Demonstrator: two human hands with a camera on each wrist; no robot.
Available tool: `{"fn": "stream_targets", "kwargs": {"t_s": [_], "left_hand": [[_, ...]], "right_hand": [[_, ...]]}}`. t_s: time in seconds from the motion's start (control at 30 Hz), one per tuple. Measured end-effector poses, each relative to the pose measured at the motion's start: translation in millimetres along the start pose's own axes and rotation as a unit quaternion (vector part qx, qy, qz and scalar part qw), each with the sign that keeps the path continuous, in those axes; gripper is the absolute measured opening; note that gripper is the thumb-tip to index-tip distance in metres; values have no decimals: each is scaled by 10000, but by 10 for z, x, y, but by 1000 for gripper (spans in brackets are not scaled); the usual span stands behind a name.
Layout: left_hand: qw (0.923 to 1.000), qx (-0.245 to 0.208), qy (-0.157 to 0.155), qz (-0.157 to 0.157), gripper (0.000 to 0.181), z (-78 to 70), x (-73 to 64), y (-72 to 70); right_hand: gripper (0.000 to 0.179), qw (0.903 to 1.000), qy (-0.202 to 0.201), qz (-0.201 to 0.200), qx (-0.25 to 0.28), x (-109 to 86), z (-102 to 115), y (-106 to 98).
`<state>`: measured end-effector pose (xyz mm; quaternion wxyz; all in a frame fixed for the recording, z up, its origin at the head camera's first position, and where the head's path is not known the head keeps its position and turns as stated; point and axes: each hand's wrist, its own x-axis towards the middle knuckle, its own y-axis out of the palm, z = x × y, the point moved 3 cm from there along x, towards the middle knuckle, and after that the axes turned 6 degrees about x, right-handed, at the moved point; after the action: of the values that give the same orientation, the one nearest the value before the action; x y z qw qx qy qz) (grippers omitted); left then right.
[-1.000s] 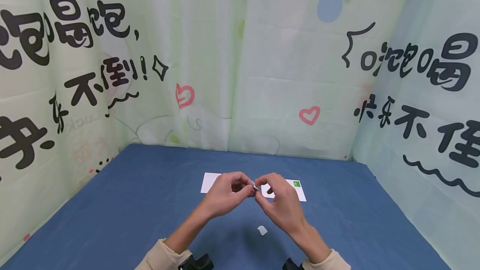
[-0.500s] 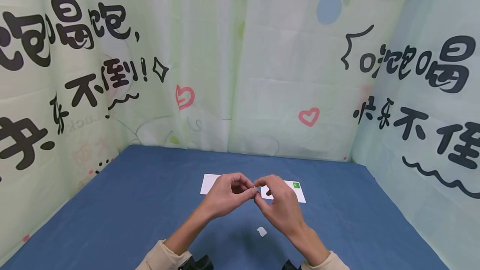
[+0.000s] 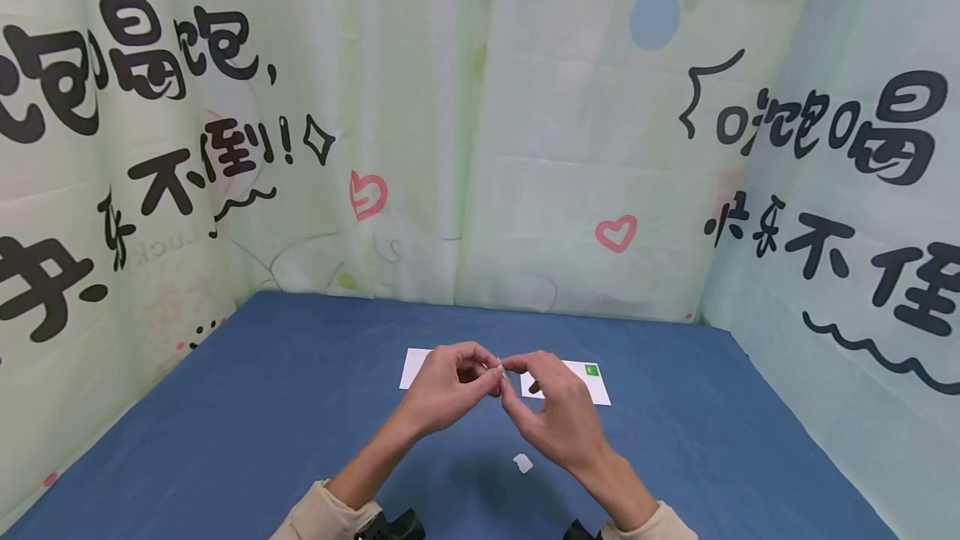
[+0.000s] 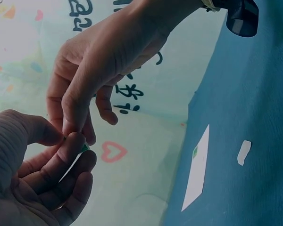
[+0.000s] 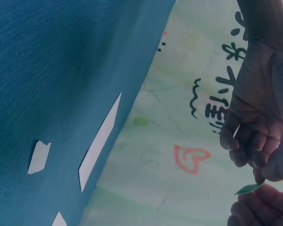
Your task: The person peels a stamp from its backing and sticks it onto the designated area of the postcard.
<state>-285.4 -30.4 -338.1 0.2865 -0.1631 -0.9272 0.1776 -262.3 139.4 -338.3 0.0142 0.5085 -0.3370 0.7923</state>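
Green sticker (image 5: 248,189) pinched by left grip (image 3: 446,394) and right grip (image 3: 553,412); I judge peeling the step; next likely calls for clean separation.

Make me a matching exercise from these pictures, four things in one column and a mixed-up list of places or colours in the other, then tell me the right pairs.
Things
1. Table
2. Card with a green square
3. Torn white scrap
4. Small green piece

Places or colours
A. partly hidden by the right hand in the head view
B. held in the air where the left hand meets the other
C. blue
D. lying flat, lower in the head view than the card

Pairs: 1-C, 2-A, 3-D, 4-B
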Motion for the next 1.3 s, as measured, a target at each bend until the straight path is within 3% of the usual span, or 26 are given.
{"fn": "stream_targets", "kwargs": {"t_s": [0.83,1.0,1.3], "left_hand": [[9996,203,-61,210,11,4,15,11],[9994,282,-120,142,11,1,10,-2],[9982,558,-173,-116,8,50,24,-44]], "right_hand": [[13,9993,-19,-263,264,15,-65,-36],[16,9987,-122,-445,193,27,-108,-76],[14,9987,93,-489,81,12,-231,-132]]}}
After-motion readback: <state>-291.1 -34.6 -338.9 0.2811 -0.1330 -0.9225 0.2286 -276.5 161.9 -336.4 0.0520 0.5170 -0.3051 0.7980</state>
